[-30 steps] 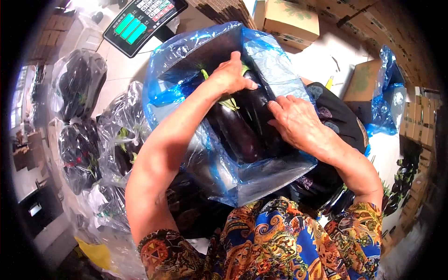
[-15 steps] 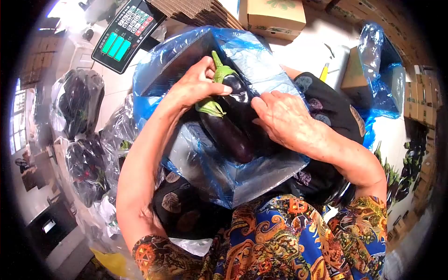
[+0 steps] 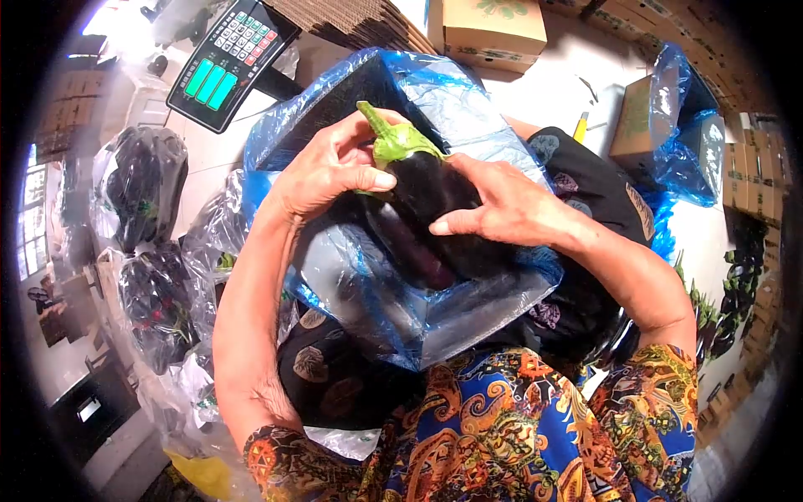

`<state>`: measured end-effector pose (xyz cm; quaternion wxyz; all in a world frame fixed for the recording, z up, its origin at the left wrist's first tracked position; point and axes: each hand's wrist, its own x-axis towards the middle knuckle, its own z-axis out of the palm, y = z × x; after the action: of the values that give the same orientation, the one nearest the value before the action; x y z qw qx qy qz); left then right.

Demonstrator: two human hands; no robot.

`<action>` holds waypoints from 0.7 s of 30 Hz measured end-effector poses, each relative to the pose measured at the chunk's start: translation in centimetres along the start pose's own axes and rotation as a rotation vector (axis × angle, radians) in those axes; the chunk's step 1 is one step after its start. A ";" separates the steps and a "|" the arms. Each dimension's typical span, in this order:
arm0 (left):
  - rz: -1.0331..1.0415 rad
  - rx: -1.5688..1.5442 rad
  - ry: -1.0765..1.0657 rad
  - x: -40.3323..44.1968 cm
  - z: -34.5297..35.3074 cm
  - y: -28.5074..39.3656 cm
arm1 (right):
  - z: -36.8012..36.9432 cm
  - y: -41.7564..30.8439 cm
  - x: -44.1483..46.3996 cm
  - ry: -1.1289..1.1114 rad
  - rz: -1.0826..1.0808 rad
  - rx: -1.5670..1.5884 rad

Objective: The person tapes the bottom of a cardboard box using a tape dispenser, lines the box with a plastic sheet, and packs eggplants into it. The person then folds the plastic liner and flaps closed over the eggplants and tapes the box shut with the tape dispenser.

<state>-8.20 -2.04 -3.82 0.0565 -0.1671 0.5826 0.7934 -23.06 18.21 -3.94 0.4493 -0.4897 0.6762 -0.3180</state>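
Observation:
A dark purple eggplant [image 3: 422, 188] with a green cap and stem is held over a box lined with blue plastic [image 3: 493, 305]. My left hand [image 3: 330, 163] grips it near the cap, with the thumb across the front. My right hand [image 3: 514, 201] clasps its other side, thumb on the dark skin and fingers partly hidden behind. Just below, a second eggplant [image 3: 400, 247] lies in the box, its cap covered by my left hand and the held eggplant. The box rests at my lap between my knees.
A scale display [image 3: 232, 67] stands at the upper left. Bagged eggplants [image 3: 140, 188] are on the left. Behind the box are stacked cardboard [image 3: 355, 21] and a closed carton [image 3: 493, 33]. To the right are another lined box [image 3: 640, 125], a yellow-handled tool [image 3: 580, 127] and more eggplants [image 3: 736, 284].
The upper eggplant has been lifted and turned, so its green cap faces me more. My right hand has opened from a closed pinch to wrap its side.

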 end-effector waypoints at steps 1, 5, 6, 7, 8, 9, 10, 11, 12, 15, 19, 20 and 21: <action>-0.025 0.038 0.004 -0.2 0.2 0.0 | 0.3 -0.2 0.2 0.031 0.033 -0.053; -0.103 0.221 0.107 -0.2 1.3 0.1 | 1.1 -0.8 0.7 0.102 0.082 -0.185; -0.154 0.287 0.181 0.0 1.5 0.2 | 1.2 -1.0 0.8 0.120 0.095 -0.192; -0.078 0.207 0.236 0.1 1.8 -0.2 | 1.2 -1.2 0.8 0.137 0.106 -0.199; -0.048 0.174 0.255 -0.1 1.9 -0.2 | 1.2 -1.3 0.9 0.158 0.119 -0.206; -0.015 0.141 0.271 -0.1 2.0 -0.2 | 1.2 -0.8 1.0 0.171 0.049 -0.221; 0.017 0.104 0.287 -0.1 2.0 -0.3 | 1.0 -0.5 1.0 0.118 0.053 -0.170; 0.047 0.109 0.226 0.2 1.0 -1.3 | 0.7 -0.2 1.2 0.061 0.059 -0.119; 0.036 0.057 0.203 0.5 0.6 -2.1 | 0.5 0.0 1.3 -0.002 0.062 -0.066; 0.003 -0.040 0.140 1.0 -0.1 -2.8 | 0.1 0.2 1.7 -0.117 0.139 -0.068; 0.081 0.629 0.100 0.4 -1.1 -1.9 | -0.4 -0.1 1.9 -0.118 0.177 -0.072; -0.113 0.869 0.008 -0.2 -1.6 -1.4 | -0.3 0.1 1.8 -0.102 0.153 -0.040; -0.027 1.125 -0.046 -0.8 -1.8 -2.4 | -0.2 0.6 1.6 -0.086 0.130 -0.007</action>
<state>-6.39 -2.88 -6.24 0.1597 -0.1016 0.9123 0.3631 -23.66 16.82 -4.83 0.4959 -0.4596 0.6876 -0.2645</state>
